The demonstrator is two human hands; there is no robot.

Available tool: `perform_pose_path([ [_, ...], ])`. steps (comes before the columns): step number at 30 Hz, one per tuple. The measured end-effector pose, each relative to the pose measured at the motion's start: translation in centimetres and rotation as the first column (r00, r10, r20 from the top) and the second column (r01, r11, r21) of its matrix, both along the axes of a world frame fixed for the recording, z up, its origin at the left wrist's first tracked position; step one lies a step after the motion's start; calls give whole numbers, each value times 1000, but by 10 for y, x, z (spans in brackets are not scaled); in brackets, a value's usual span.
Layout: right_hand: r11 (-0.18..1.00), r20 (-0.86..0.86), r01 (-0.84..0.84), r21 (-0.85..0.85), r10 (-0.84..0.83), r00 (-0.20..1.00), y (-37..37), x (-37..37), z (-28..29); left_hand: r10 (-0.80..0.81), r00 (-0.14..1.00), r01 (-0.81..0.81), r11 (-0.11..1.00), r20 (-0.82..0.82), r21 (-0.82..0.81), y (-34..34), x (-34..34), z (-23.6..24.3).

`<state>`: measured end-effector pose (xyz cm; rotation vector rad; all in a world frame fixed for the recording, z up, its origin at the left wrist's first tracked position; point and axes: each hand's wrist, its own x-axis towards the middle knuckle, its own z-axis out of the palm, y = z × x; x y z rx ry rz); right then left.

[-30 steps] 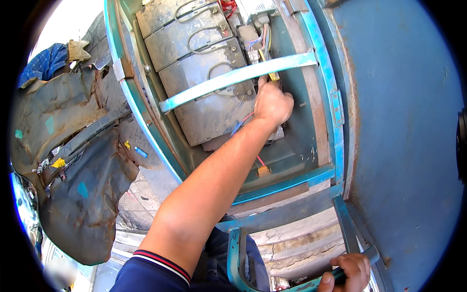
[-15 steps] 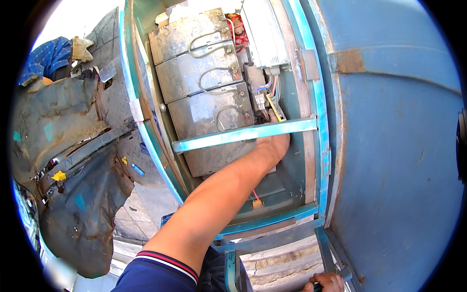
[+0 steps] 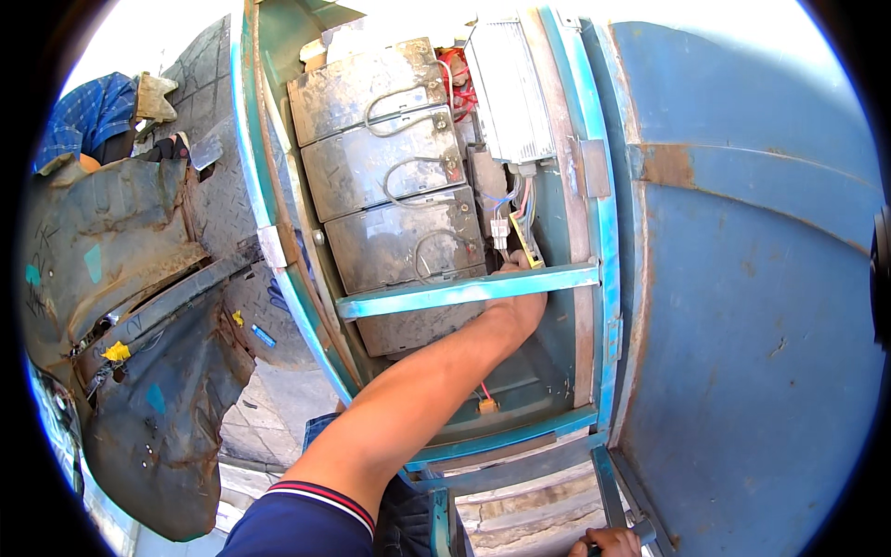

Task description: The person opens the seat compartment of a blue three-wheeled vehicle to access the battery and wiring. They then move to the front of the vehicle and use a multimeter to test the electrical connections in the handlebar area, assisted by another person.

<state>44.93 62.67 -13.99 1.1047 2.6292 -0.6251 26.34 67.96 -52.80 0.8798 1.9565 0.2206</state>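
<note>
My left arm reaches from the lower left into a blue metal compartment. My left hand passes under a light-blue crossbar, which hides part of it. Its bent fingers close among the wires, against a slim yellow-and-black piece; what they hold is hidden. Just above is a white wire connector, with thin coloured wires running up to a finned silver box. At the lower right edge, my right hand is closed around something dark, mostly out of the picture.
Several dusty batteries joined by grey cables fill the compartment's left side. Red wires bunch behind them. An orange connector lies near the front. A large blue panel stands at right. Left are a torn dark mat and another person's checked sleeve.
The compartment and its contents sit lower in the picture as the view shifts. My left hand stays by the wires and the yellow-and-black piece. My right hand appears slightly further left.
</note>
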Motion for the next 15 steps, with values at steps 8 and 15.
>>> perform_pose_path([
  [8, 1000, 35, -17, 19, 16, 999, -1, -3, 2, -348, 879, 375, 927, -327, 21, -17, 4, 18],
  [15, 999, 33, -15, 39, 14, 999, -3, -3, -1, -455, 832, 493, 868, -317, 49, -30, -5, 27],
])
